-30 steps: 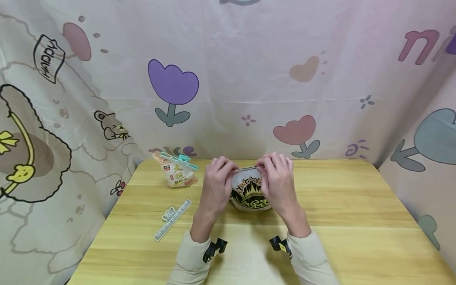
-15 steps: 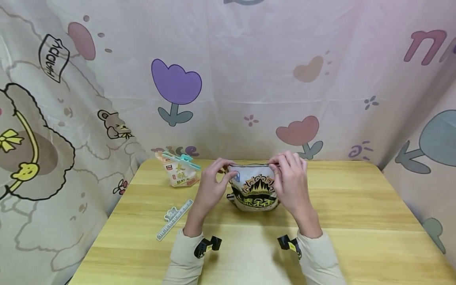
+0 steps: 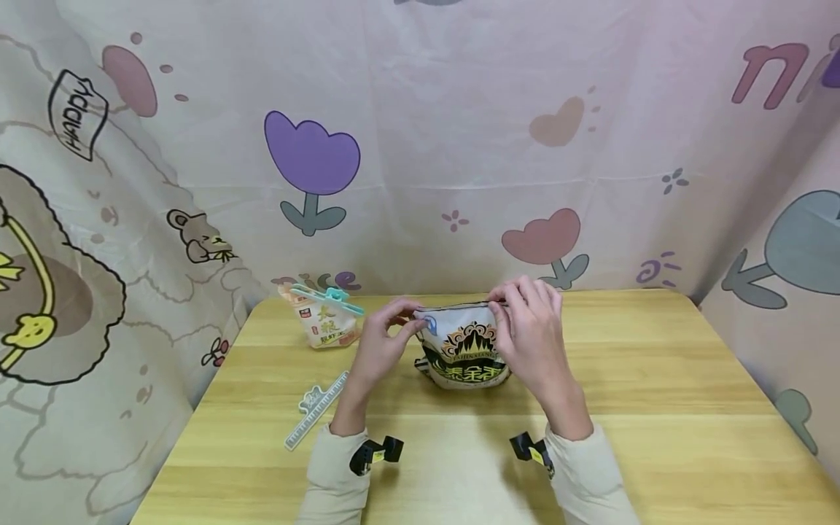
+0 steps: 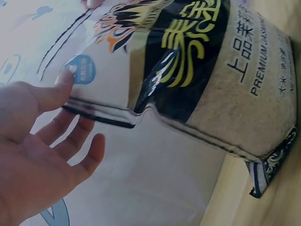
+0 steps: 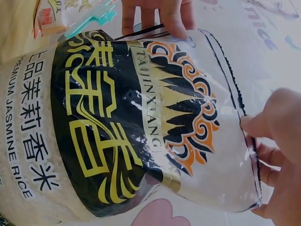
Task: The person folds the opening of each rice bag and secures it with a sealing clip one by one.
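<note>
The rice bag (image 3: 467, 357) is stood upright on the worktop (image 3: 630, 408), toward the far edge and between the two hands, its black band with yellow characters turned toward the head camera. Its upper left corner is held by the left hand (image 3: 380, 344) in a narrow grip, the thumb laid on the front at a round blue mark and fingers placed behind. The top edge, near its right end, is pinched between thumb and fingers of the right hand (image 3: 533, 337). To the left, a smaller packet (image 3: 323, 329) is seen, its top clamped by a turquoise clip (image 3: 336, 295). Nearer the person, a pale clip (image 3: 318, 418) with a keyboard pattern is laid flat. Behind the worktop, a printed cloth (image 3: 420, 131) is hung.
</note>
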`<state>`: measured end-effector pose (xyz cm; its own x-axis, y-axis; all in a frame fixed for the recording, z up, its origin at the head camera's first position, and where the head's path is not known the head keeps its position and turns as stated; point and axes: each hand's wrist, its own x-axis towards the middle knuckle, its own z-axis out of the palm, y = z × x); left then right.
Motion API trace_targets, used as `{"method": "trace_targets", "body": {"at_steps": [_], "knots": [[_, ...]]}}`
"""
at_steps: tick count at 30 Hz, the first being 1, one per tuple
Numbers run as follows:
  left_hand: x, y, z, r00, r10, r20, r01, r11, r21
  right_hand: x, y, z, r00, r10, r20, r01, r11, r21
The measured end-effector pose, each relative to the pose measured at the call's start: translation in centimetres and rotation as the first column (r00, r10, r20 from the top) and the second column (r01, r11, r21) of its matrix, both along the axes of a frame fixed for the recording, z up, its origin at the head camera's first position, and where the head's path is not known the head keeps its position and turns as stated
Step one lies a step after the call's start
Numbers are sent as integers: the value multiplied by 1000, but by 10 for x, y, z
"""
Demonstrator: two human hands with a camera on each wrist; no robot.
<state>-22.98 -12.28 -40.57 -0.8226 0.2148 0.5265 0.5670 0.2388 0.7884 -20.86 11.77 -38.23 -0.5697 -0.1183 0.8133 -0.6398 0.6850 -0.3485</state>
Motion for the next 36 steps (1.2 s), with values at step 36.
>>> {"method": "trace_targets", "body": {"at_steps": [36], "knots": [[6, -10, 12, 996, -51, -80, 43, 995, -90, -4, -40, -2, 989, 70, -130, -70, 998, 4]]}}
